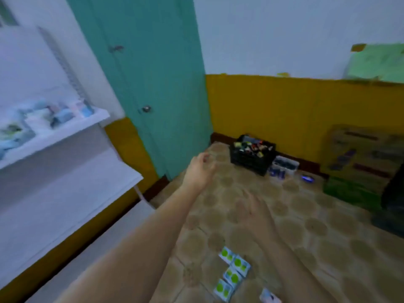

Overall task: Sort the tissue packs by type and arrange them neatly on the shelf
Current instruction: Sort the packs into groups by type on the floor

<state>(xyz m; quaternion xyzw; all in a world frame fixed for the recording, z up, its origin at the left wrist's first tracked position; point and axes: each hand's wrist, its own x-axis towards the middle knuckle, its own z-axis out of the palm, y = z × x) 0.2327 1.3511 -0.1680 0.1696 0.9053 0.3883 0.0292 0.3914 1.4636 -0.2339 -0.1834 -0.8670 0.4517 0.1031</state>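
Note:
Several white tissue packs with green dots [232, 271] lie in a loose cluster on the patterned floor at the bottom centre. One white and blue pack [270, 298] lies just right of them. More packs [43, 120], blue and white and blurred, sit on the upper board of the white shelf [65, 136] at the left. My left hand [200, 170] is stretched forward in mid-air with its fingers loosely curled and nothing in it. My right hand [251, 209], blurred by motion, hovers lower over the floor with its fingers spread and empty.
A teal door [157, 84] stands behind the shelf. A black crate [251, 157] full of small items sits by the yellow wall, with a clear box [283, 168] beside it. Cardboard and green boxes [358, 162] are stacked at the right.

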